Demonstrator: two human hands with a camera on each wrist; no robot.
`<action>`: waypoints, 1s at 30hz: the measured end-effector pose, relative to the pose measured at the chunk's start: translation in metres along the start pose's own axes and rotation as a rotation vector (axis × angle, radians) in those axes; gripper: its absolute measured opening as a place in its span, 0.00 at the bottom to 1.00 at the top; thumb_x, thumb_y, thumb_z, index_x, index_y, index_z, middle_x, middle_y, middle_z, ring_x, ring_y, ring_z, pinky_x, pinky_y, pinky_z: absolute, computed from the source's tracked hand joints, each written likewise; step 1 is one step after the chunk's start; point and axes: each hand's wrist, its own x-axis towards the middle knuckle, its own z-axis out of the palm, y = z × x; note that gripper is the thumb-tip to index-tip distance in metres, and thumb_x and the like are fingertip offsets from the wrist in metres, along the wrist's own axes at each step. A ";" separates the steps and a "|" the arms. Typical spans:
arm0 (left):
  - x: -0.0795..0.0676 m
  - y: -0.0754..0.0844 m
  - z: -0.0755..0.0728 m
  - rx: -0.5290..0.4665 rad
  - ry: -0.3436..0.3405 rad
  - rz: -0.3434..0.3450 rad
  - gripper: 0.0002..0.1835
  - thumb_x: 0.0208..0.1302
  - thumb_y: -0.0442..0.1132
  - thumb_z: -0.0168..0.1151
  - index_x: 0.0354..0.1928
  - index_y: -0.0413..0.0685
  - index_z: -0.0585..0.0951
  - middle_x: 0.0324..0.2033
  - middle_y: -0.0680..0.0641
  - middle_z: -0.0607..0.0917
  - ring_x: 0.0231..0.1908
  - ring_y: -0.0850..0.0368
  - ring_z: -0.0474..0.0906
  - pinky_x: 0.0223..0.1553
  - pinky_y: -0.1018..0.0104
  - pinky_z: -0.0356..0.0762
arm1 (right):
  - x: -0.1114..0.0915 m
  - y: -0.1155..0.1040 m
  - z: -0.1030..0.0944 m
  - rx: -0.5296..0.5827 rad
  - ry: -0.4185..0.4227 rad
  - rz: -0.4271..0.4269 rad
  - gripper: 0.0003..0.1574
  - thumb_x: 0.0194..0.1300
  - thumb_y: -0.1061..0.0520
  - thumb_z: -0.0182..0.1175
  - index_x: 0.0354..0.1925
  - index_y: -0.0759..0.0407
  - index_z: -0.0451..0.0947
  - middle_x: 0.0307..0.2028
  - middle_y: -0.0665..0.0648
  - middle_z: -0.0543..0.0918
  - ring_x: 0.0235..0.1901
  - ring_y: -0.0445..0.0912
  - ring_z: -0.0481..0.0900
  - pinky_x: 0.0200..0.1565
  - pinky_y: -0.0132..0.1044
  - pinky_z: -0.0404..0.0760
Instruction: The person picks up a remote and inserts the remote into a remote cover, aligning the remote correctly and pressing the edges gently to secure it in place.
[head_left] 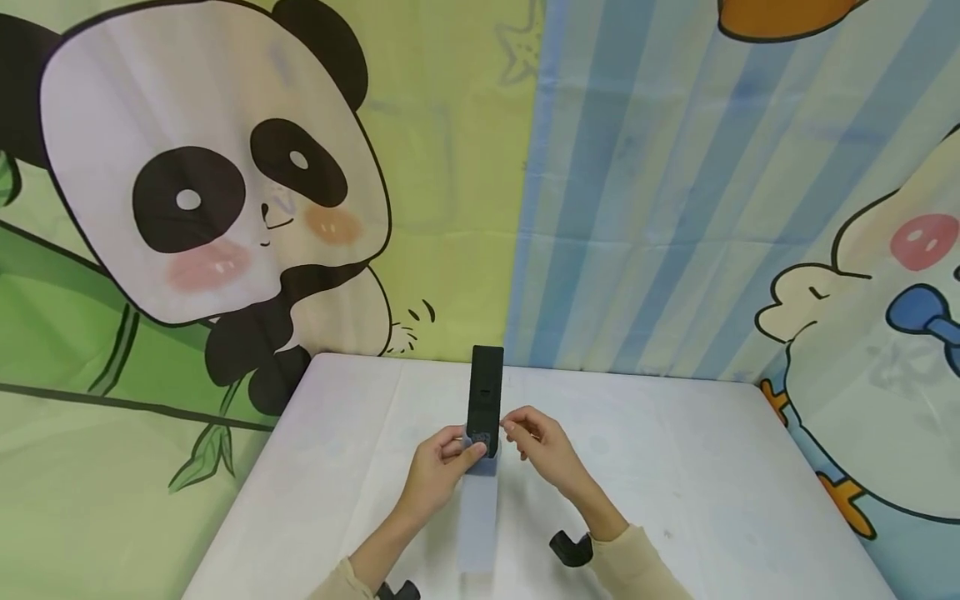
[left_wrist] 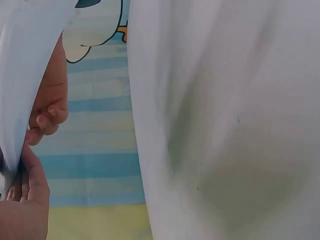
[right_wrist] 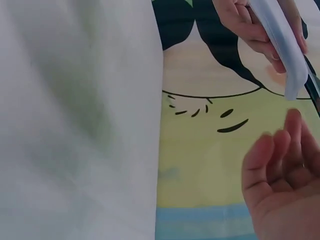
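Note:
My left hand [head_left: 437, 468] grips the lower end of a flat, oblong black item [head_left: 486, 387], thumb across its front near a small printed label. The black item stands upright, with a small slot partway up its face. From the same grip a pale whitish sleeve [head_left: 477, 521] hangs down, its upper edge lying around the item's bottom end. In the left wrist view the sleeve [left_wrist: 25, 75] covers part of both hands. My right hand [head_left: 546, 446] is beside the black item's right edge, fingers loosely bent; the right wrist view shows its fingertips [right_wrist: 294, 117] apart from the sleeve.
A white-covered table [head_left: 675, 475] lies under both hands. Behind it hangs a cartoon-printed cloth [head_left: 450, 208] with a panda and blue stripes. Dark wrist mounts [head_left: 572, 548] sit at both forearms.

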 end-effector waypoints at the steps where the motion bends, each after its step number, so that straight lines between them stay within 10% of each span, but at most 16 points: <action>1: 0.000 0.000 0.000 -0.007 -0.007 -0.004 0.16 0.64 0.38 0.71 0.51 0.39 0.82 0.25 0.50 0.83 0.21 0.64 0.71 0.24 0.74 0.68 | 0.002 -0.001 0.001 0.004 0.036 -0.003 0.11 0.76 0.57 0.57 0.51 0.62 0.79 0.36 0.63 0.80 0.31 0.57 0.75 0.30 0.42 0.80; 13: -0.001 0.000 -0.005 -0.073 -0.210 -0.065 0.20 0.72 0.39 0.62 0.58 0.31 0.77 0.44 0.41 0.87 0.43 0.56 0.85 0.45 0.64 0.82 | 0.019 -0.013 -0.003 0.060 0.109 -0.025 0.10 0.75 0.58 0.58 0.41 0.66 0.79 0.26 0.57 0.76 0.31 0.66 0.73 0.31 0.40 0.78; 21: 0.000 0.003 -0.008 -0.115 -0.224 -0.072 0.20 0.73 0.36 0.60 0.57 0.26 0.76 0.45 0.35 0.86 0.42 0.57 0.85 0.46 0.62 0.82 | 0.015 -0.036 -0.007 0.058 0.005 -0.019 0.10 0.76 0.62 0.55 0.41 0.69 0.77 0.27 0.72 0.74 0.29 0.65 0.71 0.31 0.36 0.71; 30: -0.001 0.003 -0.009 -0.084 -0.230 -0.009 0.17 0.73 0.37 0.60 0.54 0.28 0.78 0.42 0.39 0.88 0.43 0.57 0.85 0.44 0.61 0.83 | 0.014 -0.041 -0.008 0.059 -0.061 0.006 0.10 0.76 0.61 0.55 0.44 0.67 0.80 0.31 0.55 0.78 0.33 0.68 0.72 0.34 0.34 0.76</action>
